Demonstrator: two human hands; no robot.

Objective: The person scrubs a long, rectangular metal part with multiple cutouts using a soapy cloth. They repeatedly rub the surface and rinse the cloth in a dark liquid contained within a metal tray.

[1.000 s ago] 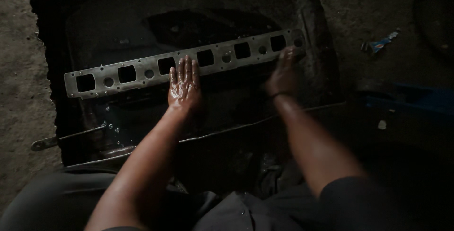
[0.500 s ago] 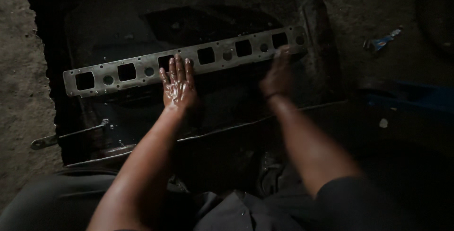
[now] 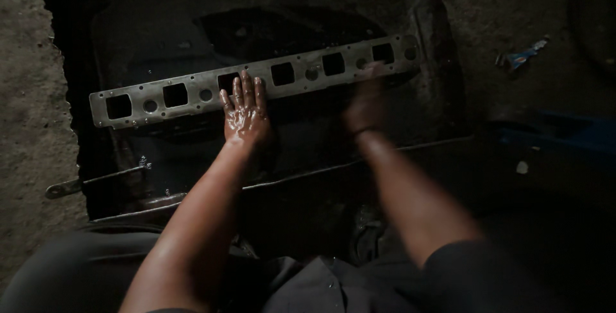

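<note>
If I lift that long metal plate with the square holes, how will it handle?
Likely stiff: the plate looks like flat metal. Probably slippery, since the left hand on it glistens wet. Being long, it may swing if gripped at one end.

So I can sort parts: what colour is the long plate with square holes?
Dull grey metal plate, seen in the head view.

One small item looks like packaging: a crumpled wrapper lying on the bare concrete floor at about two o'clock in the head view, well apart from the dark tray area. It is a flattened, irregular scrap, mostly blue with a pale patch and a touch of red near its left end. Its print is too small to make out. No labels, signs or screens show elsewhere.
</note>
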